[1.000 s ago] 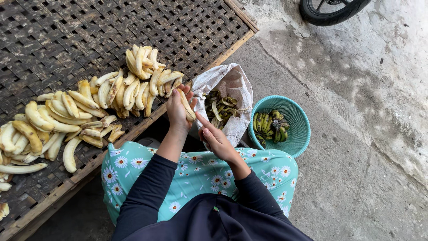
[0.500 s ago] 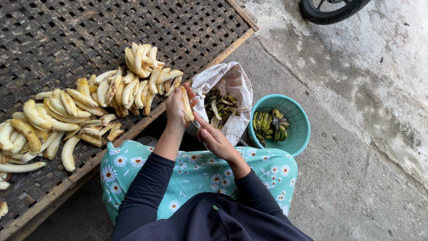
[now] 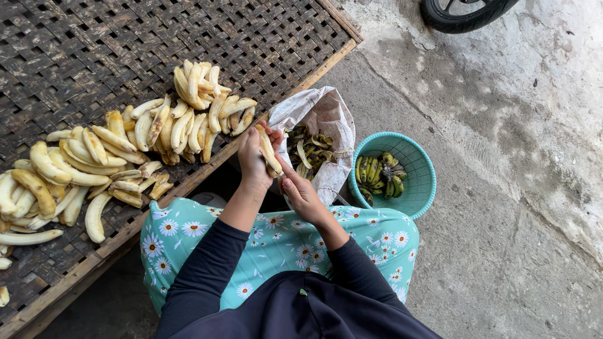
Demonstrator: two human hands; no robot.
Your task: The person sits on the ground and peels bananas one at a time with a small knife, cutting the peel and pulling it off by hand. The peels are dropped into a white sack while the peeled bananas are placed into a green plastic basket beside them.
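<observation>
So there's a peeled banana [image 3: 269, 150] held upright-ish, tilted a bit, right in the middle of the view, just past the person's knees. The left hand [image 3: 254, 160] is wrapped around it from the left side, fingers closed on the pale fruit. The right hand [image 3: 300, 191] sits just below and to the right, fingers curled in at the banana's lower end, touching it. Can't tell whether it's pinching peel or just the fruit, that bit is too small to make out.

Right behind the hands there's an open white sack [image 3: 320, 119] with what looks like dark peels inside. Just to the right of the sack is a teal plastic basket [image 3: 421, 182] on the concrete floor [image 3: 502, 157], with small green unpeeled bananas [image 3: 377, 172] in it.

To the left is a big woven bamboo tray [image 3: 94, 50] with a wooden edge, and it carries a whole spread of peeled bananas [image 3: 125, 144], running from a heap near the hands off toward the left edge of the view. Some are yellowish, some paler.

The person's lap is covered in a teal cloth with daisies [image 3: 276, 238], dark long sleeves on both arms. Far right at the top you can see part of a black tyre [image 3: 465, 12].
</observation>
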